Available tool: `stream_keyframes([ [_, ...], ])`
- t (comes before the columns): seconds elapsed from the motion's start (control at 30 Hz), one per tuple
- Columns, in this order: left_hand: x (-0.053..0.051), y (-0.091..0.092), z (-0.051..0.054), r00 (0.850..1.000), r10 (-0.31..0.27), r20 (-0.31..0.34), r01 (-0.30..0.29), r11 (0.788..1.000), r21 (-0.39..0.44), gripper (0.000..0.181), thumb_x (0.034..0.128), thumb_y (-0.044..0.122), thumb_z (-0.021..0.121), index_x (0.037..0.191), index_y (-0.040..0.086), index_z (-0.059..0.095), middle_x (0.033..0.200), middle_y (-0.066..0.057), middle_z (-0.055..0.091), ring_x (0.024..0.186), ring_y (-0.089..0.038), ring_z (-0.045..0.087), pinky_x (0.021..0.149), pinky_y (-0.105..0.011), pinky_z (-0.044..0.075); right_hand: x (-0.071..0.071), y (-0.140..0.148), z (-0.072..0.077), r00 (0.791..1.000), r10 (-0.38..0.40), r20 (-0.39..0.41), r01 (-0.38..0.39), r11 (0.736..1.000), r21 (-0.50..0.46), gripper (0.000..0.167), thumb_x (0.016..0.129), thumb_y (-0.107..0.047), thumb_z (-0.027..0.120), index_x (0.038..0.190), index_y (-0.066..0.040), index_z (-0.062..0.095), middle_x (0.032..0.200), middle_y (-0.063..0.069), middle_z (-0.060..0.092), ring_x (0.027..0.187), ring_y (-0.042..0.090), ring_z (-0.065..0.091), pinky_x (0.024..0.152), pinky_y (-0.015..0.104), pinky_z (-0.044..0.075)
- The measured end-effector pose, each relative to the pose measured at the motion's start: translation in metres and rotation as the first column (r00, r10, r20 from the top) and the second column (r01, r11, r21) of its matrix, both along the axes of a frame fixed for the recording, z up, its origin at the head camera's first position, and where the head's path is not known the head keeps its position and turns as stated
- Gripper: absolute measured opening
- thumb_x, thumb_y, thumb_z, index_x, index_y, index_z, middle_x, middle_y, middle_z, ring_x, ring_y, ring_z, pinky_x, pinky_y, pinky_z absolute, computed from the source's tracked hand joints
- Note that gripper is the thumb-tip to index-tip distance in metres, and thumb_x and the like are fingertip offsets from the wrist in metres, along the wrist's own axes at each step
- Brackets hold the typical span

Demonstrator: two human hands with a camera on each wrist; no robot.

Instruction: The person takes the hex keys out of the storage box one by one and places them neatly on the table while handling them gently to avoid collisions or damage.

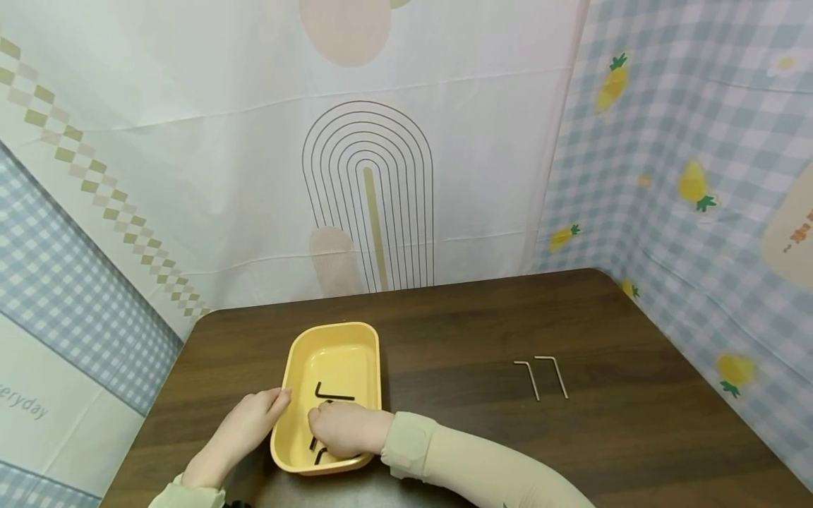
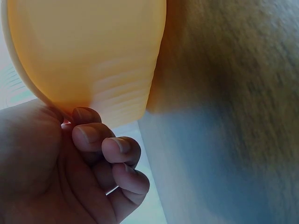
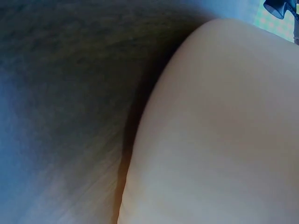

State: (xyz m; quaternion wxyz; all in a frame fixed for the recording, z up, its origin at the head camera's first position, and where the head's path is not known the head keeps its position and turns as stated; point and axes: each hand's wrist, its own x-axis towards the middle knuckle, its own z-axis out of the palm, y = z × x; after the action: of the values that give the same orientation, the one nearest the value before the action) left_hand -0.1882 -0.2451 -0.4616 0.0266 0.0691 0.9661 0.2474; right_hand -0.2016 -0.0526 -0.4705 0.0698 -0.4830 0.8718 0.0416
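A yellow tray [image 1: 330, 339] stands on the left part of the table. My left hand [image 1: 254, 416] grips its left rim; in the left wrist view the fingers [image 2: 121, 149] curl against its outer wall. My right hand [image 1: 343, 427] is down inside the tray's near half, back upward, its fingertips hidden beneath it. A black hex key [image 1: 336, 397] lies just beyond that hand. Another black hex key [image 1: 320, 455] shows partly on the near side, and a short dark piece [image 1: 312, 444] pokes out by the fingers. The right wrist view shows mainly a large pale surface close up.
Two silvery hex keys [image 1: 529, 379] lie side by side on the right of the dark wooden table [image 1: 457, 331]. A pale curtain [image 1: 483, 176] hangs behind the table, and blue checked cloth [image 1: 667, 233] hangs at the right.
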Motion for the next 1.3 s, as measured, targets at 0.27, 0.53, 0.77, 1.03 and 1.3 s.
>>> stream_keyframes([
  [0.27, 0.001, -0.002, -0.005, 1.0, 0.015, 0.002, -0.015, 1.0, 0.014, 0.031, 0.1072, 0.025, 0.048, 0.106, 0.006, 0.073, 0.097, -0.007, 0.072, 0.094, -0.021, 0.068, 0.085, -0.048, 0.052, 0.001, 0.002, 0.0, 0.997, 0.063, -0.041, -0.063, 0.998, -0.001, 0.015, 0.1, -0.016, 0.06, 0.112, -0.007, 0.064, 0.089, -0.002, 0.061, 0.08, 0.005, 0.058, 0.069, 0.018, 0.048],
  [0.53, 0.002, -0.001, -0.005, 1.0, 0.008, 0.006, -0.008, 1.0, 0.01, 0.033, 0.1071, 0.026, 0.048, 0.11, 0.004, 0.072, 0.099, -0.009, 0.073, 0.096, -0.023, 0.068, 0.087, -0.05, 0.052, -0.002, 0.009, 0.004, 0.992, 0.076, 0.096, -0.064, 0.99, -0.124, 0.005, 0.096, -0.011, 0.063, 0.094, -0.015, 0.066, 0.083, -0.007, 0.06, 0.077, 0.003, 0.054, 0.07, 0.014, 0.042],
  [0.77, 0.001, -0.002, -0.003, 1.0, 0.013, 0.006, -0.013, 1.0, 0.001, 0.03, 0.1069, 0.026, 0.049, 0.099, 0.009, 0.072, 0.086, -0.003, 0.068, 0.082, -0.015, 0.062, 0.078, -0.044, 0.051, -0.007, 0.021, 0.015, 0.98, 0.052, 0.194, -0.006, 0.974, -0.227, 0.008, 0.093, -0.01, 0.065, 0.09, -0.017, 0.064, 0.079, -0.012, 0.06, 0.071, 0.0, 0.054, 0.068, 0.012, 0.042],
  [1.03, 0.0, -0.001, -0.003, 1.0, 0.019, 0.009, -0.019, 1.0, 0.005, 0.029, 0.107, 0.027, 0.049, 0.092, 0.012, 0.069, 0.075, 0.0, 0.061, 0.074, -0.015, 0.055, 0.072, -0.04, 0.048, -0.01, 0.033, 0.024, 0.981, 0.042, 0.19, 0.011, 0.963, -0.27, 0.008, 0.092, -0.01, 0.067, 0.092, -0.017, 0.068, 0.076, -0.012, 0.059, 0.067, -0.001, 0.052, 0.065, 0.012, 0.041],
  [1.3, -0.001, -0.001, -0.002, 1.0, 0.014, 0.017, -0.014, 1.0, 0.01, 0.033, 0.1075, 0.03, 0.048, 0.104, 0.007, 0.072, 0.088, -0.003, 0.069, 0.083, -0.015, 0.063, 0.078, -0.046, 0.051, -0.016, 0.043, 0.024, 0.985, 0.032, 0.171, 0.022, 0.951, -0.307, 0.017, 0.091, -0.009, 0.069, 0.106, -0.016, 0.075, 0.082, -0.013, 0.063, 0.07, -0.005, 0.05, 0.065, 0.009, 0.039],
])
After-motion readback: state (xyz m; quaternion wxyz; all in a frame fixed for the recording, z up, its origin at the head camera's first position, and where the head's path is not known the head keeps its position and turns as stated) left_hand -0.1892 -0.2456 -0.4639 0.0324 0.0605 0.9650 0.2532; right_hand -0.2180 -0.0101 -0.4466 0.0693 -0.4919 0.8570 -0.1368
